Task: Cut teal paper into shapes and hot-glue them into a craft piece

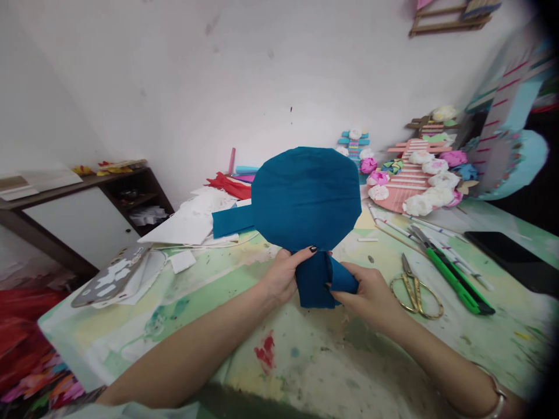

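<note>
In front of me stands a rounded, many-sided blue paper-covered disc (305, 198) with a narrower blue part below it. My left hand (286, 276) grips the left side of that lower part, its thumb laid across the front just under the disc. On the other side my right hand (360, 291) pinches a curled blue paper strip (342, 276) between thumb and fingers, folded against the lower part. Whether the strip is fixed there, I cannot tell. The fingers behind the blue paper are hidden.
Gold-handled scissors (414, 291), a green utility knife (456, 273) and a black phone (515, 262) lie at the right. White paper (187, 218), a blue paper piece (231, 221) and red crepe paper (229, 185) are left of the disc. Flower-decorated crafts (419, 180) stand at the back right.
</note>
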`<state>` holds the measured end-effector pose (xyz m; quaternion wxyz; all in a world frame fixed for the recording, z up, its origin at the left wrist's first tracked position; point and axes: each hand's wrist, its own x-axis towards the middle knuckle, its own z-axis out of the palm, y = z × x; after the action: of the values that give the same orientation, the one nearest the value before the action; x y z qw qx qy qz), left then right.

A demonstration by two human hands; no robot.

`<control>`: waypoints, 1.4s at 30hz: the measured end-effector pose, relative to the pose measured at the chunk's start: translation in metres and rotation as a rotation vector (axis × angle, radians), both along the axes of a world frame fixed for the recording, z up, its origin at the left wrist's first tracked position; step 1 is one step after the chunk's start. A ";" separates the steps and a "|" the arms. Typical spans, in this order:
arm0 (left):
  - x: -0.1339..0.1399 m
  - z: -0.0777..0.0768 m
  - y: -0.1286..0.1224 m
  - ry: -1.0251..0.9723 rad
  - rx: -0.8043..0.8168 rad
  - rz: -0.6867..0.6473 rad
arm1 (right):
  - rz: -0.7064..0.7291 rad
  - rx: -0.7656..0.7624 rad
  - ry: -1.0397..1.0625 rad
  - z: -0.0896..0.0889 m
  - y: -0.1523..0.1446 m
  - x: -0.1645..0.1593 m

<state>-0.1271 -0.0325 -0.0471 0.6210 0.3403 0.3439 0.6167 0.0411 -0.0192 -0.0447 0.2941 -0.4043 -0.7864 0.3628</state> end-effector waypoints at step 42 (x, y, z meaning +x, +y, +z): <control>-0.023 0.000 -0.002 -0.045 -0.145 -0.567 | 0.242 0.392 0.146 0.001 -0.001 0.006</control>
<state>-0.1503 -0.0349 -0.0471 0.7986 0.3640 0.2644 0.3997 0.0466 -0.0198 -0.0438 0.3773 -0.2152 -0.8613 0.2638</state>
